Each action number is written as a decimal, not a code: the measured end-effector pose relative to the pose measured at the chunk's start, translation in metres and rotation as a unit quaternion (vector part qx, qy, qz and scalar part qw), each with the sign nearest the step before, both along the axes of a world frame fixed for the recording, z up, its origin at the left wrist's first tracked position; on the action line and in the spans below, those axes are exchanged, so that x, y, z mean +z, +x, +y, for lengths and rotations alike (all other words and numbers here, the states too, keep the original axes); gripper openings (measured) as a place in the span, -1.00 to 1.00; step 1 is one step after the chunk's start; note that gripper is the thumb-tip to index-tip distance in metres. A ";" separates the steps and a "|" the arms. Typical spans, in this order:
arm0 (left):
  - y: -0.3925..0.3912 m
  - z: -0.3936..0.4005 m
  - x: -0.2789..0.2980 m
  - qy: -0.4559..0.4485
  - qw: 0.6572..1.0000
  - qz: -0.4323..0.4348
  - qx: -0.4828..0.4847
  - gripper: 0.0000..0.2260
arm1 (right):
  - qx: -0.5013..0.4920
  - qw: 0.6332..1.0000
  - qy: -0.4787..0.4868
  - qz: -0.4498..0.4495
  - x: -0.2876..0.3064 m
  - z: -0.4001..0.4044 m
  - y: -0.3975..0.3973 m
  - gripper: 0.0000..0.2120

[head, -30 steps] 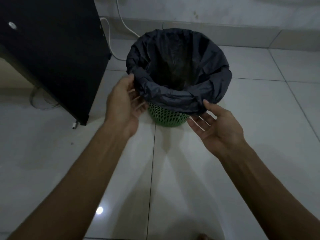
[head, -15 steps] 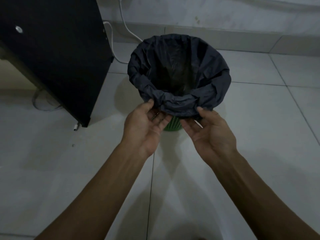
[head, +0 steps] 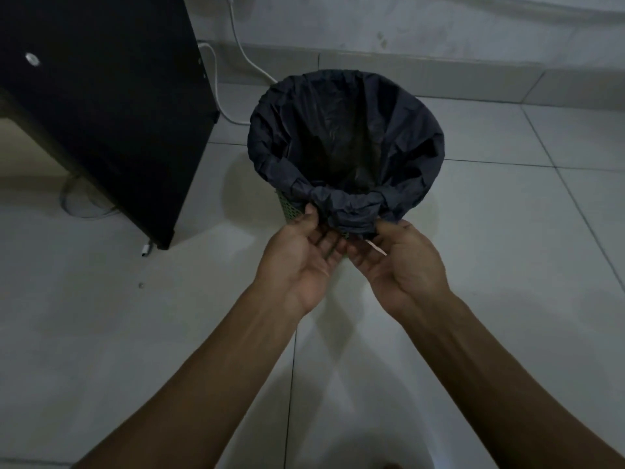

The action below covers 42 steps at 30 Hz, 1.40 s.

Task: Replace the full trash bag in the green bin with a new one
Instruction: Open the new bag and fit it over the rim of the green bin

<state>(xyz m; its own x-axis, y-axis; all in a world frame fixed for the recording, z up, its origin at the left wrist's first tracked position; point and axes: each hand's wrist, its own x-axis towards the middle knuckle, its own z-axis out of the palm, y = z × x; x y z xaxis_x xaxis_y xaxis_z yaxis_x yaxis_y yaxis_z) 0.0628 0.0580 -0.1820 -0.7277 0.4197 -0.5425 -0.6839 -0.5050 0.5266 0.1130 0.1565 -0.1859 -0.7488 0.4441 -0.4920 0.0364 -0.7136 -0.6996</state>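
Black plastic is lining the green bin (head: 287, 208), which is standing on the pale tiled floor (head: 507, 231) a little to the right of a black cabinet (head: 111, 106). This trash bag (head: 345, 140) is sitting inside the bin with its mouth folded down over the rim, hiding almost all of the green mesh; only a narrow strip of mesh is showing at the near left, just above the left hand (head: 301, 255). At the near edge the folded plastic is bunching into a thick roll. Both hands are meeting right under that roll, palms turned upward, fingers spread and loosely curled. The left hand's thumb is touching the roll's left end, and the right hand (head: 402, 262) is lying with its thumb at the roll's right end. Neither hand is clamping the plastic: the fingers are opening beneath it rather than closing on it. Behind the bin a white cable (head: 250, 62) is trailing down the wall and across the floor beside the cabinet
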 end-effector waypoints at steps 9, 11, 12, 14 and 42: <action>0.012 0.005 -0.002 -0.170 0.976 0.056 0.126 -0.94 | 0.020 0.999 -0.001 -0.027 0.002 -0.006 -0.003 -0.81; 0.020 0.006 0.000 -0.269 0.934 0.173 0.162 -0.92 | 0.005 1.000 -0.001 -0.029 0.001 -0.007 -0.004 -0.81; 0.025 0.006 0.001 -0.295 0.912 0.230 0.167 -0.86 | 0.001 1.000 0.004 -0.029 0.001 -0.008 -0.004 -0.81; 0.035 0.005 0.007 -0.315 0.887 0.301 0.155 -0.85 | -0.004 0.999 0.019 -0.027 0.002 -0.007 -0.003 -0.83; 0.015 0.006 -0.006 -0.207 0.941 0.268 -0.001 -0.73 | -0.205 0.860 0.468 -0.003 0.013 0.002 0.021 -0.73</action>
